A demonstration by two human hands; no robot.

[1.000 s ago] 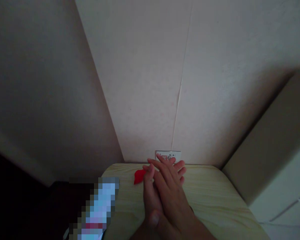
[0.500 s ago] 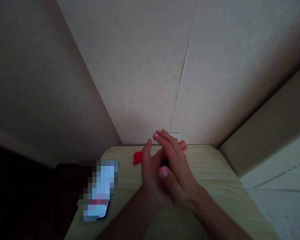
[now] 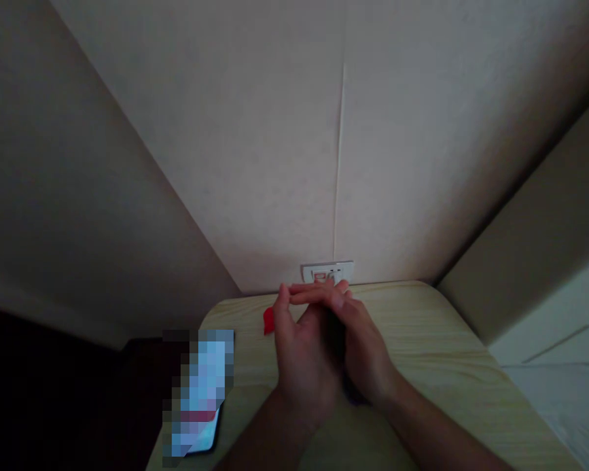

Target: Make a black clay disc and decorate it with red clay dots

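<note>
A: Hands first.
B: Left hand [image 3: 307, 356] palm up over the table [image 3: 436, 340], thumb raised and set away from the palm; fingers wide, partly covered by the other hand. Right hand [image 3: 368, 350] arched over it, fingers bent across toward the left thumb.
A: Anything between them?
B: A dark patch [image 3: 334, 333] in the hollow between the palms, below the right fingers. Thing or shadow, cannot tell; so cannot tell whether the right fingers hold anything.
A: And the red piece?
B: Red piece [image 3: 268, 321] lies on the table near the far edge, toward the far left corner. Just left of the left thumb in view, partly hidden by that hand. Contact unclear.
A: Left edge?
B: Phone [image 3: 205, 439] lying along it, screen lit, mostly masked by coarse blocks; well apart from the right hand.
A: Beyond the far edge?
B: White wall socket [image 3: 309, 272] just above it, about midway along; right fingertips overlap its lower part in view.
</note>
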